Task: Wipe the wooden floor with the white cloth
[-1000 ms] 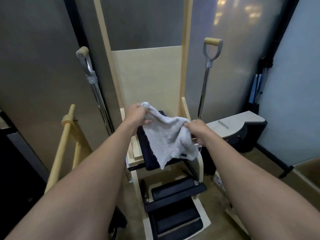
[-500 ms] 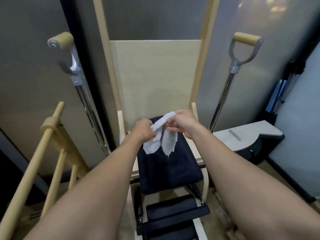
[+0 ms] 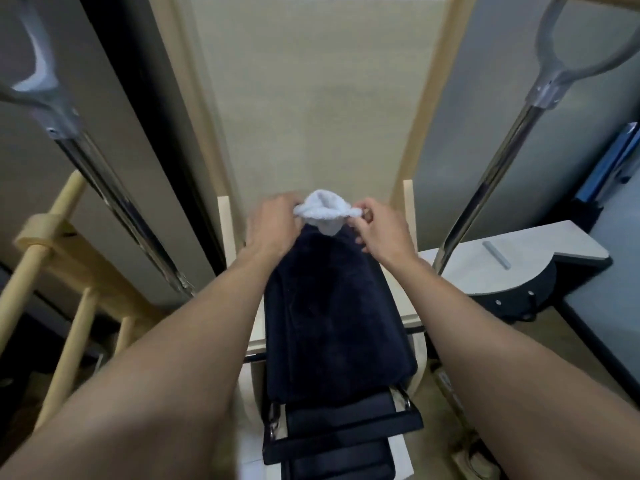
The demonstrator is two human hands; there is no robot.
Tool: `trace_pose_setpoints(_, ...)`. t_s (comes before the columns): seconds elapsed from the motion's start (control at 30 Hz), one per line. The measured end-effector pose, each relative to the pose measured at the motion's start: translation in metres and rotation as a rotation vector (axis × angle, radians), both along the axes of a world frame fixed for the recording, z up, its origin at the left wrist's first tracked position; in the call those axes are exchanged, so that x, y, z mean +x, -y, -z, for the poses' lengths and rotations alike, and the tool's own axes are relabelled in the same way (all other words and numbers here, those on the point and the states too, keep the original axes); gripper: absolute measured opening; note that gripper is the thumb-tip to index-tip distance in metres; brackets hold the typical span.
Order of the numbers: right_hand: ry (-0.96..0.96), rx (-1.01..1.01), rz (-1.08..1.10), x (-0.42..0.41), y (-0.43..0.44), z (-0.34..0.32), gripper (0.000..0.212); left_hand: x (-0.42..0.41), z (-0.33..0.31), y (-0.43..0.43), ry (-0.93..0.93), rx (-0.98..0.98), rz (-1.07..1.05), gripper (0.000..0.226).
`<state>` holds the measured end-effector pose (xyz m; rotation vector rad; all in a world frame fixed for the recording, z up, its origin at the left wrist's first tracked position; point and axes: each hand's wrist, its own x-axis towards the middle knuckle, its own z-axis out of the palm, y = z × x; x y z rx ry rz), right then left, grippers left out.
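- The left hand (image 3: 273, 225) and right hand (image 3: 381, 230) are pinching the bunched white cloth (image 3: 323, 213) by its two ends.
- The cloth is hanging over the dark padded seat (image 3: 332, 323), well above the wooden floor (image 3: 575, 351).
- Judging by this, wiping is not yet starting; all of it is remaining.

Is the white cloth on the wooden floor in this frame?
No, the left hand and right hand hold the white cloth bunched at the far end of the dark seat pad.

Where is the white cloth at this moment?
In the head view the white cloth is near the centre, bunched between the left hand and the right hand, over the far end of the dark cushion.
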<state>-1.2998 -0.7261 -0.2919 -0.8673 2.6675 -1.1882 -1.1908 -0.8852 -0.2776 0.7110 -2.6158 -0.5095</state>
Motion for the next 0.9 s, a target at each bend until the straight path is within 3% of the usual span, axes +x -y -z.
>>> trace_pose_setpoints(0.07, 0.03, 0.184, -0.112, 0.004, -0.022, 0.04, 0.01, 0.012, 0.045, -0.007, 0.219, -0.075, 0.08, 0.021)
trace_pose_setpoints(0.17, 0.246, 0.545, -0.32, 0.018, -0.049, 0.094, 0.011, 0.034, 0.113, -0.032, 0.624, -0.048, 0.194, 0.022)
trace_pose_setpoints(0.23, 0.363, 0.608, -0.361, 0.02, -0.051, 0.109, 0.01, 0.037, 0.135, -0.04, 0.703, 0.04, 0.192, 0.02)
trace_pose_setpoints(0.33, 0.496, 0.422, -0.199, -0.002, -0.028, 0.104, 0.016, 0.013, 0.134, -0.023, 0.608, 0.198, 0.068, 0.015)
trace_pose_setpoints(0.43, 0.503, 0.114, 0.085, -0.03, 0.001, 0.094, 0.011, -0.021, 0.123, -0.002, 0.261, 0.305, -0.192, 0.028)
trace_pose_setpoints(0.5, 0.307, 0.185, 0.091, -0.034, 0.009, 0.093, 0.034, -0.035, 0.124, 0.005, 0.241, 0.28, -0.225, 0.047)
trace_pose_setpoints(0.6, 0.017, 0.432, -0.21, -0.01, 0.008, 0.108, 0.043, -0.037, 0.144, -0.002, 0.512, 0.197, -0.027, 0.061)
trace_pose_setpoints(0.67, 0.014, 0.644, -0.33, 0.007, 0.003, 0.125, 0.054, -0.031, 0.161, -0.011, 0.606, 0.113, 0.061, 0.058)
trace_pose_setpoints(0.73, 0.073, 0.759, -0.33, 0.012, -0.001, 0.134, 0.068, -0.022, 0.17, -0.019, 0.672, 0.173, 0.055, 0.067)
trace_pose_setpoints(0.83, 0.093, 0.684, -0.302, 0.011, 0.002, 0.119, 0.066, -0.02, 0.154, -0.019, 0.525, 0.278, 0.026, 0.059)
trace_pose_setpoints(0.9, 0.136, 0.456, -0.219, 0.012, 0.003, 0.095, 0.053, -0.022, 0.13, -0.018, 0.399, 0.386, -0.019, 0.049)
